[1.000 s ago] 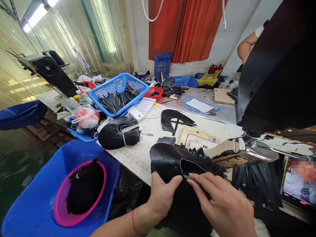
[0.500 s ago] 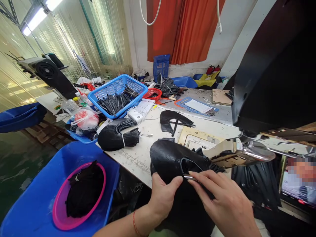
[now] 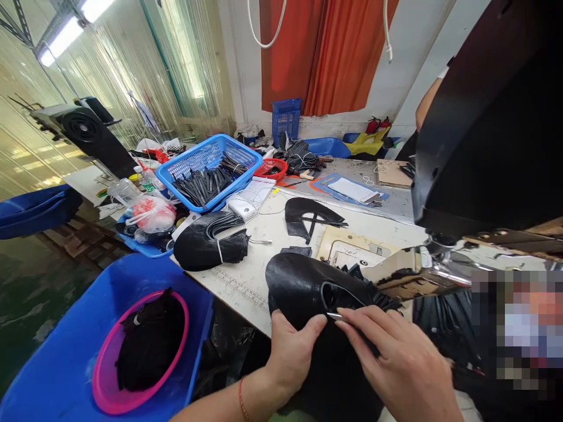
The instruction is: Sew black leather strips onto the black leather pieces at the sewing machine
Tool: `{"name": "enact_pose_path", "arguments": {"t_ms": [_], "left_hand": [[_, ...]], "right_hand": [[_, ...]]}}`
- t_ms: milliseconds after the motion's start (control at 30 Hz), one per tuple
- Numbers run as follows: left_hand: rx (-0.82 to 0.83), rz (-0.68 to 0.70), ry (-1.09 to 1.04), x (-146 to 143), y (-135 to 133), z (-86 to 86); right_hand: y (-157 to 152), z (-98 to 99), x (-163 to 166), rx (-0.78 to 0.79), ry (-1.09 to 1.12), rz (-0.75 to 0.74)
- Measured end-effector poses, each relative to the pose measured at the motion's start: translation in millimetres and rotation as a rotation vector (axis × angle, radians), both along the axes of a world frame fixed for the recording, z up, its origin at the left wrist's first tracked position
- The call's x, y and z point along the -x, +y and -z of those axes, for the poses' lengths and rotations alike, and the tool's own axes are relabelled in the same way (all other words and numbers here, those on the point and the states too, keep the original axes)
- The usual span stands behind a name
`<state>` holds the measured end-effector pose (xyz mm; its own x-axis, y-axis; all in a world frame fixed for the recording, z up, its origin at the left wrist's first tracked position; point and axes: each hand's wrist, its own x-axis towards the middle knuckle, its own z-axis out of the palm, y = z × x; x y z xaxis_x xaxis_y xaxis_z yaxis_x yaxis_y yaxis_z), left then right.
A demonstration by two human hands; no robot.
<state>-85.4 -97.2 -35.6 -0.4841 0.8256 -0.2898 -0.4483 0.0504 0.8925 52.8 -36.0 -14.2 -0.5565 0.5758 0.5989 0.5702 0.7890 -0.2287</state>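
My left hand (image 3: 292,349) grips the near edge of a black leather shoe upper (image 3: 294,278), thumb on top and fingers underneath. My right hand (image 3: 396,351) is closed on a small pointed metal tool (image 3: 333,316); only its silver tip shows, so its exact kind is hidden. That tip meets the rim of the upper's opening, close to my left thumb. Behind the upper lies a flat black upper piece (image 3: 297,217) with a strap across it. To the left sits a tied stack of black upper pieces (image 3: 197,240).
The sewing machine's arm (image 3: 404,272) reaches in from the right. A blue basket (image 3: 165,170) of black strips stands at the back left of the white table (image 3: 237,290). Below it, a pink basin (image 3: 97,375) with black material rests in a blue bin (image 3: 53,351).
Both hands and the upper stay almost in place, the tool tip still at the opening's rim. Part of a person has come into view behind the machine on the right.
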Motion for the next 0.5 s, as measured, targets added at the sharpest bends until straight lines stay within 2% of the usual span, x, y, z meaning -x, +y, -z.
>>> {"name": "enact_pose_path", "arguments": {"t_ms": [167, 500], "left_hand": [[-0.048, 0.041, 0.036, 1.5, 1.3, -6.7], [-0.008, 0.065, 0.037, 1.2, 2.3, -4.2]], "right_hand": [[4.3, -4.8, -2.5, -0.025, -0.024, -0.015], [4.3, -3.7, 1.1, -0.022, -0.026, 0.021]]}}
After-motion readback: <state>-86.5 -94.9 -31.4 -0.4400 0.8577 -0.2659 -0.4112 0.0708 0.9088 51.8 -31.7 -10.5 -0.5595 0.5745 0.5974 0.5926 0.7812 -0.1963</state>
